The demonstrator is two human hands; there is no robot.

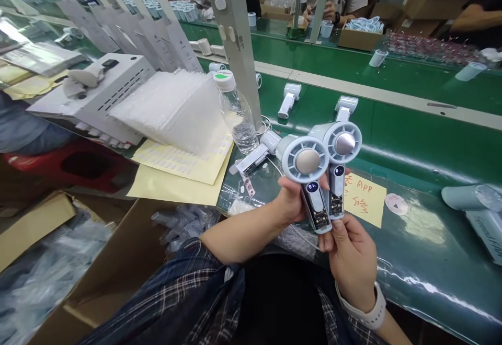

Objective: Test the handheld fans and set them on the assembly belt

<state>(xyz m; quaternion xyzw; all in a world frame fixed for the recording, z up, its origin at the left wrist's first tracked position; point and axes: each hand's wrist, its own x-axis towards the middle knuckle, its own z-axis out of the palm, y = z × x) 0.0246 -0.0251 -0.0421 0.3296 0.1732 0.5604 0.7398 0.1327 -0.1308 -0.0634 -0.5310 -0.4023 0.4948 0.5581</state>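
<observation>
Two upright fans (319,177), heads up.

Bright overhead light glares off the green belt (411,141); edges bend wide-angle, left corner boxes blur

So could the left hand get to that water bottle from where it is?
Probably yes, once freed. The left hand holds a small fan, so it is occupied. The water bottle stands up and left of it, with only a white device lying between.

fan (476,214) cut off at right edge, yellow note (364,198) partly hidden
</observation>
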